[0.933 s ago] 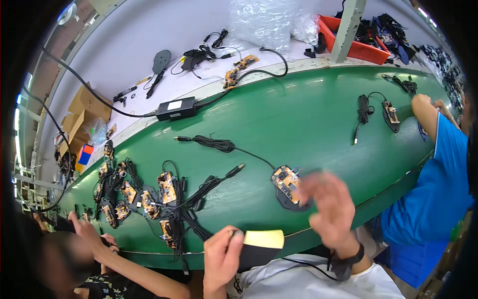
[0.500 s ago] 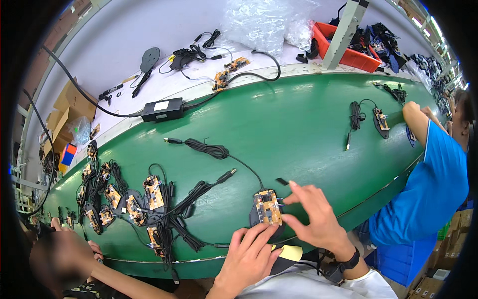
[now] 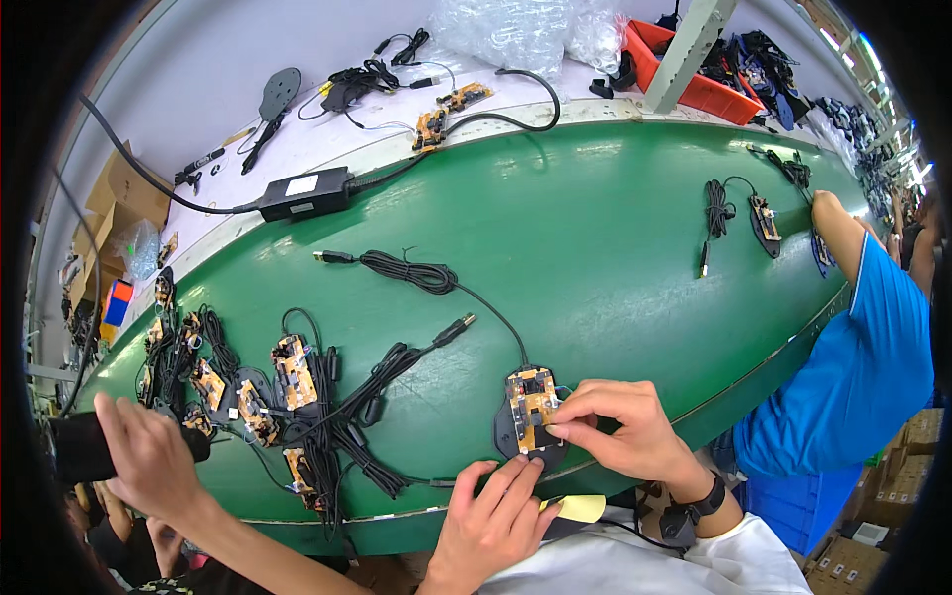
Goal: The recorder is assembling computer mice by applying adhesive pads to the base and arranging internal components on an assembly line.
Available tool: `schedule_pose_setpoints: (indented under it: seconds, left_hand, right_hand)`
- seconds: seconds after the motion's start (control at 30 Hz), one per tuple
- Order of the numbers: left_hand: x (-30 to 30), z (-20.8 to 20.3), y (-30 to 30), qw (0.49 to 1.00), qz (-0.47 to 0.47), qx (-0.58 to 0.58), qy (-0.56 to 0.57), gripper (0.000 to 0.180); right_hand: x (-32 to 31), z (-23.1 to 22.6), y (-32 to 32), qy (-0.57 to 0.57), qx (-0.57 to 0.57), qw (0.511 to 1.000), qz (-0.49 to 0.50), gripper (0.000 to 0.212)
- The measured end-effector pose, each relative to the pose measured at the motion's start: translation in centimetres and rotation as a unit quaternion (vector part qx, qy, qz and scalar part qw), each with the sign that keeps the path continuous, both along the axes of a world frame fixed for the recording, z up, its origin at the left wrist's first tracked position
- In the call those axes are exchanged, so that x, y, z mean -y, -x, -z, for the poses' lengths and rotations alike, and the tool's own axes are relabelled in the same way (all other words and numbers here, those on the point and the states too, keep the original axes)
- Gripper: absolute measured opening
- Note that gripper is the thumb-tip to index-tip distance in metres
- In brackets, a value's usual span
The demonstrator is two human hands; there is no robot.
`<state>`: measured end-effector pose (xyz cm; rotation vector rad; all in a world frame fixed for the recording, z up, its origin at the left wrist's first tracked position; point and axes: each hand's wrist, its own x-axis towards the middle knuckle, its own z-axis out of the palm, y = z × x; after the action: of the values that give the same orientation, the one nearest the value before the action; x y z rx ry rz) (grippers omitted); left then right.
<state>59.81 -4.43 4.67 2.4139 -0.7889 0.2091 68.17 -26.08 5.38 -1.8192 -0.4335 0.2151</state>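
A corded mouse base with an orange-brown circuit board (image 3: 535, 409) lies before me on the green belt, its bundled black cable (image 3: 409, 271) running up and left. My left hand (image 3: 491, 521) rests its outstretched fingertips against the near end of the board and base, the thumb apart. At the board's right side, my right hand (image 3: 620, 428) holds thumb and fingers pinched together, close over the board. Whatever is between those fingertips is hidden or too small to name. Thin wires show by the board's right edge.
Several similar boards with cables (image 3: 297, 372) are heaped to the left. A black power adapter (image 3: 305, 193) sits at the belt's far edge. A co-worker's hand (image 3: 149, 461) reaches in at left; another person in a blue shirt (image 3: 843, 367) works at right, near a red bin (image 3: 684, 84).
My right thumb and fingers have closed together and come down to the board. The small black strip beside its upper right no longer shows there. The left co-worker's hand has risen over the belt.
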Motion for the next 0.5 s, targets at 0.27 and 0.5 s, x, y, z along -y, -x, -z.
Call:
schedule_pose_setpoints:
  seconds: [0.27, 0.5]
  left_hand:
    - [0.0, -0.4, -0.9, 0.999, 0.013, 0.015, 0.026, 0.030]
    - [0.5, -0.5, -1.2, 1.000, 0.016, 0.006, 0.024, 0.029]
  right_hand:
    - [0.0, 0.2, -0.1, 0.038, 0.037, 0.999, 0.006, 0.012]
    - [0.0, 0.0, -0.1, 0.047, 0.041, 0.998, 0.006, 0.014]
